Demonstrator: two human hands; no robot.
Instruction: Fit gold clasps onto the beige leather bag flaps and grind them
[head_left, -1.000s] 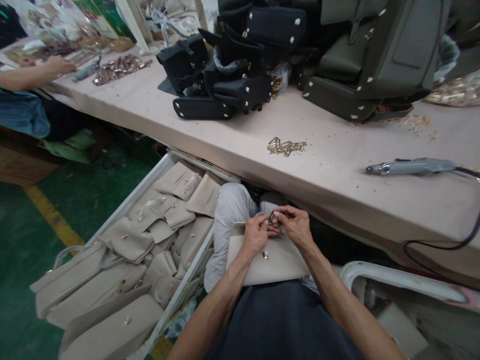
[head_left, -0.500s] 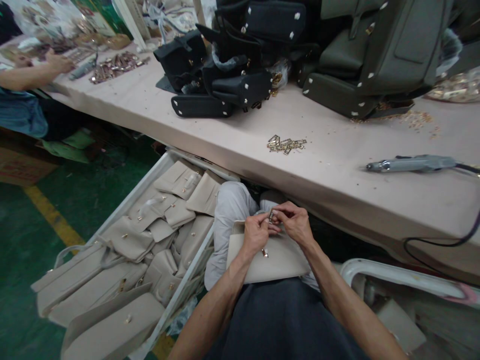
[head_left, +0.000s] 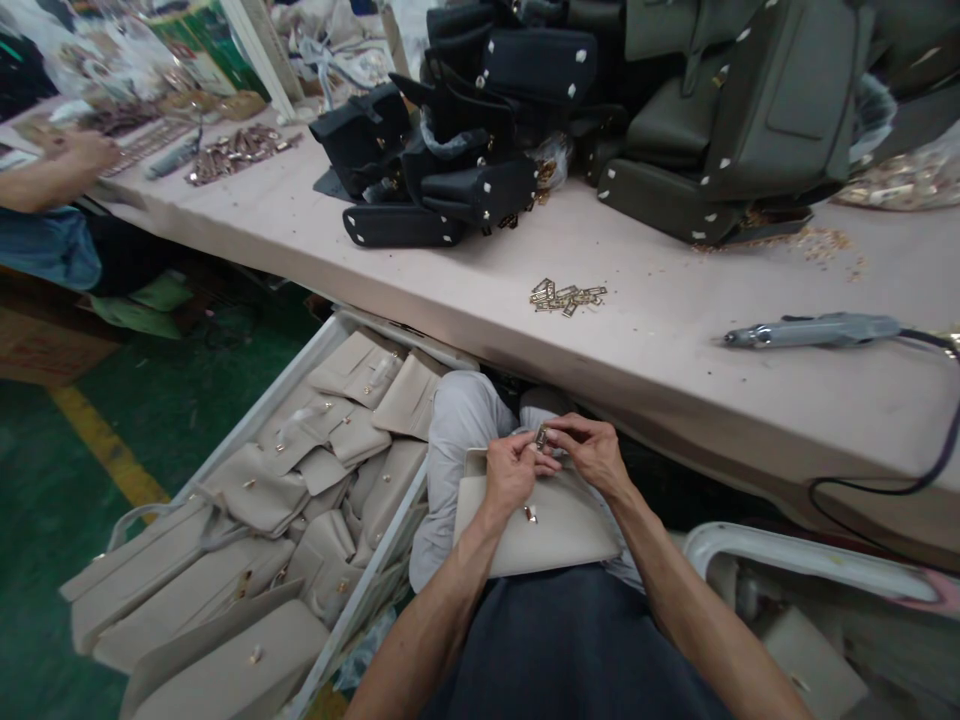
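Observation:
A beige handbag lies on my lap with a small gold clasp on its front. At its top edge my left hand and my right hand meet, fingers pinched together round a small metal fitting. Both hands are closed on that fitting, just below the table's front edge.
A pink table holds a small pile of gold buckles, a grey power screwdriver with a cable, black bags and olive bags. A white crate of beige bags stands at my left. Another person's arm rests far left.
My hands have stayed pinched on the fitting over the bag, shifting only slightly. The other person's hand at the far left has drawn back a little.

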